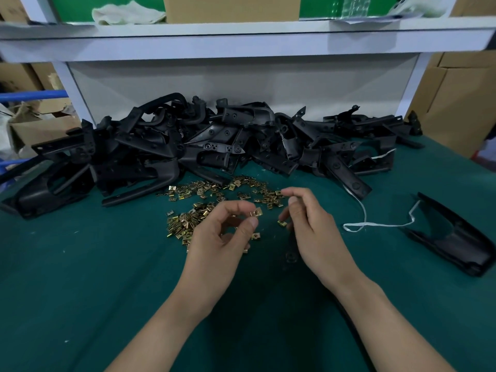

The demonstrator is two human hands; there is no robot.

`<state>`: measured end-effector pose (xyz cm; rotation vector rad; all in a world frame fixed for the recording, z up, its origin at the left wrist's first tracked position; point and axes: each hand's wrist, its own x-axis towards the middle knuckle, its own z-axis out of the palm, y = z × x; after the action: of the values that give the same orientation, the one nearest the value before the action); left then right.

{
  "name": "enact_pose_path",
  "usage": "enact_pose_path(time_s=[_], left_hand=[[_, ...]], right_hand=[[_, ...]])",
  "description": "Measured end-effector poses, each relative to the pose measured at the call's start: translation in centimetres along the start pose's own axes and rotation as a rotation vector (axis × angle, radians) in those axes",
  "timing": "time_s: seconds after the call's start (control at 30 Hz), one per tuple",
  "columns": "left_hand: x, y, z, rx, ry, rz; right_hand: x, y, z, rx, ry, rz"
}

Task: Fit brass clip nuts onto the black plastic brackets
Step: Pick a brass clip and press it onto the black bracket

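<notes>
Brass clip nut [256, 212] sits pinched in my left grip [226, 237]; my right grip [311, 229], half curled, is just beside it; its hold I cannot tell.

I'm at an assembly station in a small factory or workshop. My table [80, 264] wears a green mat and carries a heap of black plastic brackets [214, 140] and loose brass clip nuts [201, 189]. A white shelf [241, 47] hangs above, and cardboard boxes [456, 103] are stacked around.
</notes>
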<state>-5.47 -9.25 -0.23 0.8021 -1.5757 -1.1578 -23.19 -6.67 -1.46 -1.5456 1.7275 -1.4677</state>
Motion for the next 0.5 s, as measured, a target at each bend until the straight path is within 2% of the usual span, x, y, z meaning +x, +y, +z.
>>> enact_pose_path(time_s=[0.5], left_hand=[[0.01,0.11,0.06,0.013,0.001,0.016]], right_hand=[[0.29,0.58,0.00,-0.026,-0.017,0.026]])
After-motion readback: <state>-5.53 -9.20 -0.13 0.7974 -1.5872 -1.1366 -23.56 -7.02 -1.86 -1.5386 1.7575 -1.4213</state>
